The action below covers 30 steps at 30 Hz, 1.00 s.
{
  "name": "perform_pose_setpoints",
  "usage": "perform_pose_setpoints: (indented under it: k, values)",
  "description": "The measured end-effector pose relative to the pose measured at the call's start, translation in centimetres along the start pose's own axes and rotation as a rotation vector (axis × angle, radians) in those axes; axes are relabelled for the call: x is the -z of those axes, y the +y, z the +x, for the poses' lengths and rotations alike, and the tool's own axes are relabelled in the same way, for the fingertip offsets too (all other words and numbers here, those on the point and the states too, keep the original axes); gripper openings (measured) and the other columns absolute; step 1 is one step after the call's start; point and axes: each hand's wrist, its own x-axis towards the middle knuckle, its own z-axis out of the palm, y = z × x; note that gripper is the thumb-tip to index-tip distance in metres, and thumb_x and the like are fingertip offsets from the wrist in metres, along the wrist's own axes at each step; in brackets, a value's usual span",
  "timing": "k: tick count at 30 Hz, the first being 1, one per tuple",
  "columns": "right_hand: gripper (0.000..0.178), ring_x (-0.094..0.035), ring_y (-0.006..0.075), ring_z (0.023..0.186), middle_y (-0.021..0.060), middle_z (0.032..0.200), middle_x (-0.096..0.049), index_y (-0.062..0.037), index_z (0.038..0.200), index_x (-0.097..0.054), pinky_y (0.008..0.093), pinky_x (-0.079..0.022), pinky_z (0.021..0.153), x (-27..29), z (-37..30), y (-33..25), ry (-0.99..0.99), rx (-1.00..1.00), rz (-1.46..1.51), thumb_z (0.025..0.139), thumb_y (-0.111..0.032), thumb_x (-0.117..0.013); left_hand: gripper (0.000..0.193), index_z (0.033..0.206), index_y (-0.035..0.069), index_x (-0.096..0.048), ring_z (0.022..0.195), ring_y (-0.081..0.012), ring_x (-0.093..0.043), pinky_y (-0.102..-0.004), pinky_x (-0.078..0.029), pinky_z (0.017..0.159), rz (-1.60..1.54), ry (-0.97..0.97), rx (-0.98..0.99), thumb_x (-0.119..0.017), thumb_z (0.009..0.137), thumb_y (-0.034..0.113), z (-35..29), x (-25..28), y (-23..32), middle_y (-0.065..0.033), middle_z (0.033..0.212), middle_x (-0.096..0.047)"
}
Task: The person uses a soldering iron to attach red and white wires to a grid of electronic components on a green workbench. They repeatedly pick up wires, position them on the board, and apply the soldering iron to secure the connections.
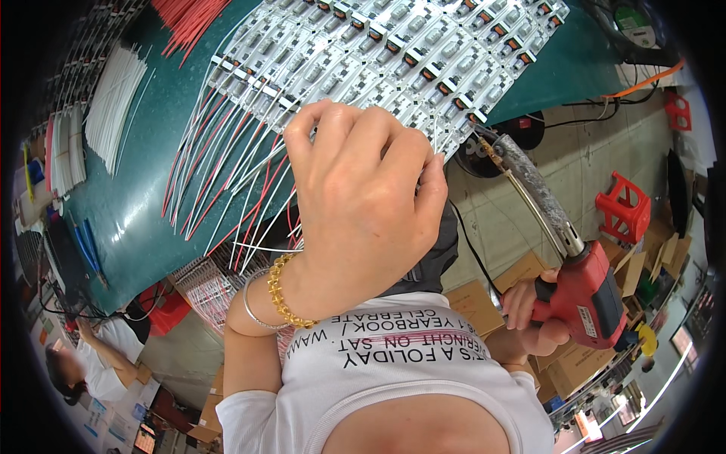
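Observation:
My left hand (363, 197) is over the near edge of a panel of small white circuit boards (370, 94), fingers curled down and closed. Its fingertips are hidden, so whatever they pinch does not show. In my right hand (525, 310) is a red soldering gun (594, 295), gripped by its handle. The gun's long metal barrel (533, 178) slants up and left, and its tip comes to the panel's right edge, close to my left fingers. Red and white wires (219, 163) trail from the panel's left part toward me.
A green table mat (136, 227) lies under the panel. White wires (117, 94) and red wires (185, 26) are bundled at the far left. Blue-handled tweezers or pens (87, 250) lie near the left edge. A red stool (624, 204) and cardboard boxes (578, 367) stand right. Another person (106, 352) sits lower left.

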Motion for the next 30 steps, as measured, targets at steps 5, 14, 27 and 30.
perform_pose_setpoints:
  k: [5,14,27,30]
  values:
    - [0.086,-0.046,0.0124,0.040,-0.0011,0.052,-0.048,0.0043,0.130,-0.036,0.0263,-0.040,0.045,-0.3,0.9,0.6,-0.030,0.037,0.067,0.084,-0.067,-0.054,0.013,0.070,0.009,-0.061,0.078,-0.0241,-0.051,-0.0378,-0.035,0.083,0.006,0.005,0.006,-0.074,0.069,0.006,-0.1,-0.2,0.1,-0.0021,0.074,-0.055]
    - [0.077,-0.041,0.0111,0.037,-0.0006,0.050,-0.043,0.0066,0.130,-0.034,0.0256,-0.039,0.040,-1.1,5.6,1.8,-0.130,0.179,0.225,0.091,-0.058,-0.050,0.020,0.081,0.007,-0.061,0.082,-0.0298,-0.051,-0.0448,-0.040,0.079,0.230,0.066,-0.068,-0.076,0.068,0.010,1.7,5.1,-2.6,-0.0087,0.080,-0.053]
    - [0.056,-0.040,0.0163,0.045,0.0027,0.056,-0.041,-0.0009,0.139,-0.031,0.0322,-0.038,0.046,-3.9,8.8,1.0,-0.226,0.022,0.244,0.098,-0.035,-0.050,0.010,0.074,0.006,-0.063,0.075,-0.0227,-0.056,-0.0379,-0.040,0.070,0.749,-0.059,-0.244,-0.060,0.071,0.014,11.4,4.2,-15.5,-0.0078,0.074,-0.059]
    - [0.043,-0.043,0.0167,0.052,0.0024,0.058,-0.041,-0.0036,0.123,-0.042,0.0332,-0.041,0.053,-3.7,9.3,0.6,-0.223,-0.024,0.261,0.099,-0.039,-0.046,0.009,0.071,0.006,-0.062,0.071,-0.0215,-0.058,-0.0362,-0.040,0.070,0.748,-0.012,-0.263,-0.061,0.069,0.014,12.3,3.4,-15.2,-0.0069,0.070,-0.059]
